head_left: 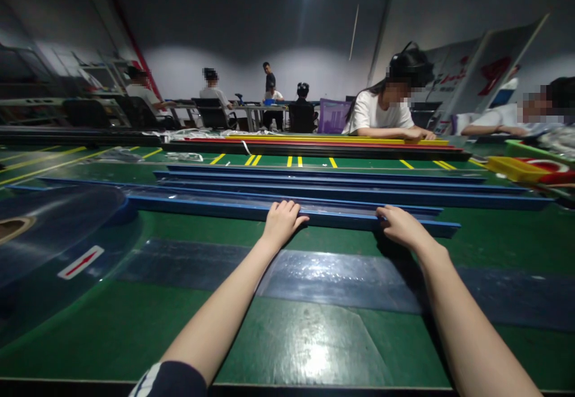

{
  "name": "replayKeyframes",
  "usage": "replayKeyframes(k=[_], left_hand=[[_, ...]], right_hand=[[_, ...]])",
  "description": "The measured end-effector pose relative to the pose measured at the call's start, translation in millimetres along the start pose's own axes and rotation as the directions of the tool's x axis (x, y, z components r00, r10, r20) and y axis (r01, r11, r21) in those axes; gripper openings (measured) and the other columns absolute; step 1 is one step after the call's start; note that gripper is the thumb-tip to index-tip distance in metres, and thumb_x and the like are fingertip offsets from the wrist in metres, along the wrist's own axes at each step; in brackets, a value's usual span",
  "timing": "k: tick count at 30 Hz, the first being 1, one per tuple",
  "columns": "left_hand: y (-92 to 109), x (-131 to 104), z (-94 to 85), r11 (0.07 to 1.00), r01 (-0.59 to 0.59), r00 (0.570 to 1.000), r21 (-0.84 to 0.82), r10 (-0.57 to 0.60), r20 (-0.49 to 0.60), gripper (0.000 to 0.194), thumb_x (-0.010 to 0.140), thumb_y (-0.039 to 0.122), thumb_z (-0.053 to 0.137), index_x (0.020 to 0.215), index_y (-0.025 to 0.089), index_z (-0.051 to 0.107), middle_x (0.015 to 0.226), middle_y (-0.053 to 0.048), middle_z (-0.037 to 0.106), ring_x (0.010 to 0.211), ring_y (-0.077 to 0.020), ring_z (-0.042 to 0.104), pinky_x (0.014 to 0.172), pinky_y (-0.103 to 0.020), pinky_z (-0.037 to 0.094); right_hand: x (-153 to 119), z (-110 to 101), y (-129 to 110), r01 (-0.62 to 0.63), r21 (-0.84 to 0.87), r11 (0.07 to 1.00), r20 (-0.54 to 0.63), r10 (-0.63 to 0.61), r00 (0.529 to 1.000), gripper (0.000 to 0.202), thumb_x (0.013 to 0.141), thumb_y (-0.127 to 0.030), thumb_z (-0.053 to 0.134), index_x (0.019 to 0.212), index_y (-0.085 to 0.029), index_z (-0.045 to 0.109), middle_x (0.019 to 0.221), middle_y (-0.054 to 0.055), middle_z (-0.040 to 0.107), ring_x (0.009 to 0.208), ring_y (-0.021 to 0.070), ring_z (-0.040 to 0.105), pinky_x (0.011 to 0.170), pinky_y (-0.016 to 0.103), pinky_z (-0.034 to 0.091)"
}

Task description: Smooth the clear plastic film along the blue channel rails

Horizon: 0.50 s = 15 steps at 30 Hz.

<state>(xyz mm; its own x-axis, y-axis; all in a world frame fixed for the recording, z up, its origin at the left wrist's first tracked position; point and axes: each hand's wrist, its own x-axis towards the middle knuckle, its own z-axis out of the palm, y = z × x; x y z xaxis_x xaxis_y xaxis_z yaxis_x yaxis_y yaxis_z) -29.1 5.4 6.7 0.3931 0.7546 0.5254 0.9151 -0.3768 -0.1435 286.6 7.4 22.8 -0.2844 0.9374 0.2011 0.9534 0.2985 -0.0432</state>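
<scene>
a dark sleeve (177,380) on the left arm comes first, over the green table (305,349). past a flat clear strip (332,277) lies the near blue rail (339,221), set crosswise. the left hand (282,220) lies over its edge; the right hand (399,225) touches it farther right, fingers curled. whether either truly grips, i cannot tell.

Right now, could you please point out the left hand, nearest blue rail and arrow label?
Left hand (281,223): head view, its back.
Nearest blue rail (341,221): head view, front side.
Arrow label (81,263): head view, red arrow.
</scene>
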Motion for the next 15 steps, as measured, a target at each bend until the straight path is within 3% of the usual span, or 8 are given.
replayKeyframes(k=[2,5,10,15], left_hand=[[0,0,1.2,1.000,0.005,1.000,0.008,-0.005,0.004,0.035,0.087,0.050,0.041,0.087,0.019,0.057,0.088,-0.007,0.062,0.085,-0.0214,0.052,0.073,-0.033,0.031],[1,0,2.1,1.000,0.008,1.000,0.021,-0.008,0.006,0.035,0.088,0.050,0.040,0.086,0.019,0.057,0.088,-0.008,0.061,0.086,-0.0215,0.052,0.073,-0.033,0.031],[1,-1,1.4,1.000,0.010,1.000,0.021,-0.010,-0.001,0.035,0.088,0.049,0.040,0.086,0.018,0.057,0.087,-0.007,0.061,0.085,-0.0218,0.052,0.072,-0.033,0.031],[1,-1,2.0,1.000,0.006,1.000,0.025,-0.006,0.001,0.035,0.089,0.048,0.038,0.085,0.018,0.057,0.085,-0.007,0.062,0.084,-0.0214,0.053,0.072,-0.032,0.031]], right_hand=[[0,0,-14,0.015,-0.033,0.999,-0.022,-0.016,1.000,0.013,0.074,-0.018,0.054,0.086,-0.017,0.059,0.089,0.011,0.062,0.083,0.0213,0.056,0.069,0.028,0.037],[2,2,-39,0.080,0.027,0.996,-0.078,-0.078,0.994,0.018,0.081,-0.030,0.053,0.092,-0.018,0.058,0.093,0.010,0.061,0.087,0.0209,0.055,0.072,0.029,0.037],[6,11,-69,0.136,0.039,0.990,-0.146,-0.128,0.981,0.017,0.086,-0.027,0.045,0.096,-0.017,0.055,0.096,0.009,0.061,0.091,0.0207,0.052,0.073,0.030,0.034],[7,17,-73,0.117,0.004,0.993,-0.170,-0.115,0.979,0.012,0.087,-0.022,0.043,0.091,-0.017,0.053,0.091,0.007,0.062,0.087,0.0206,0.052,0.071,0.030,0.029]])
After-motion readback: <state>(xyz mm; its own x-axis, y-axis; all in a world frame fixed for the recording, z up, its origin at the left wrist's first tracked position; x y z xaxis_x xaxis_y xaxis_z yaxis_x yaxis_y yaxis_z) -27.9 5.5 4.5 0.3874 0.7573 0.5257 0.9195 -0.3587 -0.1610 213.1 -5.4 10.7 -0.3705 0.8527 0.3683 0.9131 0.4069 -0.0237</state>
